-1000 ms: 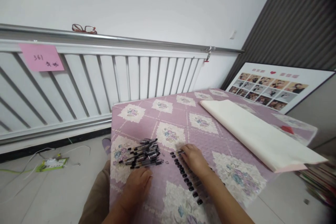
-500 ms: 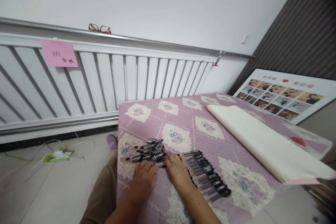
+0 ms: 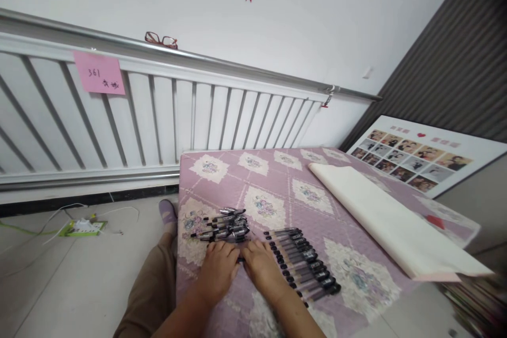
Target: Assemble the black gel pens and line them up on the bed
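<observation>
A loose heap of black pens lies on the purple quilted cloth near its left edge. To the right of the heap, several black pens lie side by side in a neat row. My left hand and my right hand sit close together just below the heap, fingers curled. A dark pen shows between the two hands; both appear to grip it. The fingertips are partly hidden.
A long cream paper roll lies across the cloth's right side. A white radiator with a pink note and red glasses stands behind. A photo board leans at right. Cables and a green item lie on the floor at left.
My right hand left the pen row and came left to meet my left hand below the heap. The view tilted and shifted slightly.
</observation>
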The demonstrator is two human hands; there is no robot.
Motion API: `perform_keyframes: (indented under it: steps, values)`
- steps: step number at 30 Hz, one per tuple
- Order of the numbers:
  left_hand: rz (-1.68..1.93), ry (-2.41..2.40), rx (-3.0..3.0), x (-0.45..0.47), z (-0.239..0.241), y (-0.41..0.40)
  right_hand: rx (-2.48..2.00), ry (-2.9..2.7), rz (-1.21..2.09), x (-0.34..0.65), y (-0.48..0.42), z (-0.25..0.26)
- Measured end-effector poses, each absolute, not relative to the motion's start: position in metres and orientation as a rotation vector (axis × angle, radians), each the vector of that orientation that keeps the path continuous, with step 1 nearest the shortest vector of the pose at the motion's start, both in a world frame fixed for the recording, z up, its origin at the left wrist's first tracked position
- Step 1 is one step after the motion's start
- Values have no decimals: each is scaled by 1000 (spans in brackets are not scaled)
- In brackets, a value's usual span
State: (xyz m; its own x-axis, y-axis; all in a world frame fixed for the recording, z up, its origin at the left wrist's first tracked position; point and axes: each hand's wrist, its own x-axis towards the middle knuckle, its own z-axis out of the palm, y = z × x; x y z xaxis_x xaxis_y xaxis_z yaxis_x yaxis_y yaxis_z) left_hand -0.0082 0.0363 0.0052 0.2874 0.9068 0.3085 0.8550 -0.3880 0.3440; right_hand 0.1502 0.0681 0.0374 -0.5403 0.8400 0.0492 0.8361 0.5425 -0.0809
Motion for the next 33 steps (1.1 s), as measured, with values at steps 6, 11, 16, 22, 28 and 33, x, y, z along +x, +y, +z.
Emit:
perform_keyframes:
  steps: [6, 11, 16, 22, 28, 33]
  values:
    - [608, 1591, 2476, -9, 0, 40, -1765, -2291, 171, 180, 89, 44]
    - [610, 1565, 2479, -10, 6, 38, -1861, -2285, 189, 183, 92, 41]
    - [583, 1576, 2482, -10, 9, 38, -1908, -2231, 208, 167, 87, 38]
    - [614, 1594, 2473, -9, 4, 39, -1827, -2113, 311, 168, 76, 39]
    - [686, 1618, 2467, -9, -7, 39, -1441, -1311, 1069, 167, 49, 12]
    - [682, 1646, 2479, -8, -10, 38, -1278, -801, 1338, 158, 38, 0]
